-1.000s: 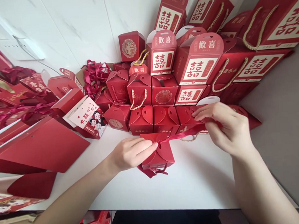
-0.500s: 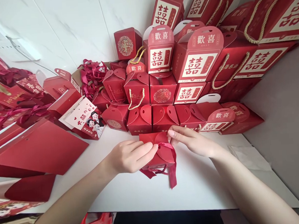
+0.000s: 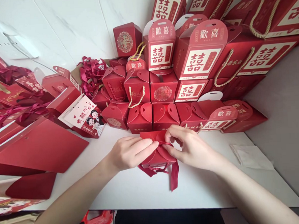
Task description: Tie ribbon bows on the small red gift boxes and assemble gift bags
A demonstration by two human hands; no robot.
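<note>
A small red gift box (image 3: 156,156) with heart-shaped top flaps stands on the white table (image 3: 144,190) in front of me. A dark red ribbon (image 3: 174,174) runs through its top and hangs down its right side onto the table. My left hand (image 3: 130,153) presses on the box's top left, fingers closed against the flaps. My right hand (image 3: 189,146) pinches the ribbon at the top centre of the box. A twisted cord handle shows on the box's front.
Rows of finished red boxes (image 3: 165,116) stand just behind, with taller boxes with gold rope handles (image 3: 199,55) stacked against the wall. Flat red cartons (image 3: 37,149) and loose ribbons (image 3: 91,73) fill the left. A white folded sheet (image 3: 251,156) lies at the right.
My right hand came in from the right, where it held the ribbon stretched out, to the box top. The ribbon's end now hangs down the box's side. The left hand stayed put.
</note>
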